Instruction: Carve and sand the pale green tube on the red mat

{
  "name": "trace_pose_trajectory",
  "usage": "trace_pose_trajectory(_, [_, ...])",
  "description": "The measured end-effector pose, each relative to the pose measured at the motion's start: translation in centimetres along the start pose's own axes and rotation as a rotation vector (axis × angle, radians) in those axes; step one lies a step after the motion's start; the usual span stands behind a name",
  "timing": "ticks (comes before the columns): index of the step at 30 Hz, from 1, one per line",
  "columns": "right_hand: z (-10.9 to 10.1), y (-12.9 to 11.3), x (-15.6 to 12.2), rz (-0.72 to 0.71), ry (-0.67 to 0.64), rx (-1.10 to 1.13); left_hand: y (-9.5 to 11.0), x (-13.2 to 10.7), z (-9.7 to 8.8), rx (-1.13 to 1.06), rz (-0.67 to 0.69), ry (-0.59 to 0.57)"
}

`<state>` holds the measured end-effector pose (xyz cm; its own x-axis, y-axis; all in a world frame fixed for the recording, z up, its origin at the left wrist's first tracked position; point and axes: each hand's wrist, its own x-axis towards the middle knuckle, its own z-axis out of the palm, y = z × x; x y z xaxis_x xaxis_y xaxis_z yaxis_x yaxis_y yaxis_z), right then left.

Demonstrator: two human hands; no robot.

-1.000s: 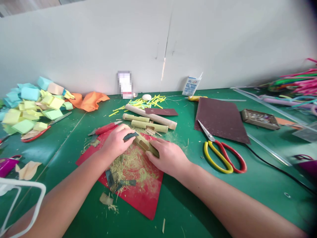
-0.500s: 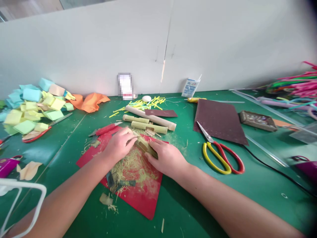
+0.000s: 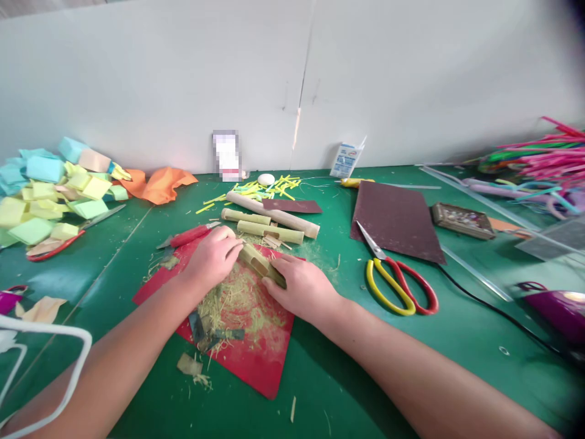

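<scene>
A short bamboo tube (image 3: pixel 256 261) with a rectangular opening cut in its side lies slantwise over the red mat (image 3: pixel 267 366). My right hand (image 3: pixel 299 283) is wrapped round its near end, thumb along the side. At the far end, the fingers of my left hand (image 3: pixel 214 253) are pinched together against the tube; what they hold is hidden. Pale shavings and dust (image 3: pixel 233 292) cover the mat below, with dark scraps (image 3: pixel 228 334) among them. Just beyond my hands lie two more bamboo tubes (image 3: pixel 278 233) and a longer pale stick (image 3: pixel 297 223).
A red-handled knife (image 3: pixel 189 235) lies left of the mat. Scissors (image 3: pixel 397 283) and a dark brown sheet (image 3: pixel 397 219) are on the right, near a small box (image 3: pixel 462 221) and a purple glue gun (image 3: pixel 555 311). Folded paper (image 3: pixel 55 195) is heaped at left. A white partition (image 3: pixel 388 73) stands behind.
My left hand has shifted slightly along the far end of the tube, and a thin dark edge by its fingertips no longer shows. The whole view has shifted a little.
</scene>
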<state>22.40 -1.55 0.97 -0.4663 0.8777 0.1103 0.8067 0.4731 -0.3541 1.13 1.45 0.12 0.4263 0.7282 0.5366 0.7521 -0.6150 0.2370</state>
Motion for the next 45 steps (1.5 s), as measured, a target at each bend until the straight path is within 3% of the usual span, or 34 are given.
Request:
trace_pose_trajectory(8, [-0.1, -0.2, 0.0, 0.009, -0.009, -0.007, 0.0, 0.0, 0.1, 0.002, -0.009, 0.021])
trace_pose_trajectory(13, [-0.1, -0.3, 0.1, 0.0, -0.019, -0.017, 0.4, -0.1, 0.0, -0.062, 0.025, -0.036])
trace_pose_trajectory(17, [0.1, -0.3, 0.1, 0.008, -0.01, -0.011, 0.3, -0.2, 0.1, -0.008, -0.009, 0.002])
trace_pose_trajectory(21, [0.1, -0.2, 0.1, 0.008, -0.025, 0.0, 0.6, -0.3, 0.2, -0.064, 0.041, -0.047])
trace_pose_trajectory(25, [0.1, -0.3, 0.0, 0.013, -0.018, 0.001, 0.9, -0.2, 0.1, -0.034, 0.001, 0.006])
trace_pose_trajectory(29, [0.1, -0.3, 0.1, 0.016, -0.033, 0.001, 1.7, -0.3, 0.1, -0.109, 0.052, -0.052])
trace_pose_trajectory(34, [0.4, -0.2, 0.3, 0.027, -0.013, 0.003, 1.8, -0.2, 0.2, -0.097, 0.042, 0.012])
trace_pose_trajectory(40, [0.1, -0.1, 0.1, 0.025, 0.006, -0.023, 0.5, -0.2, -0.3, -0.047, -0.027, 0.114])
trace_pose_trajectory(45, [-0.3, -0.4, 0.0, 0.025, 0.043, -0.122, -1.1, -0.1, 0.0, -0.043, -0.058, 0.087])
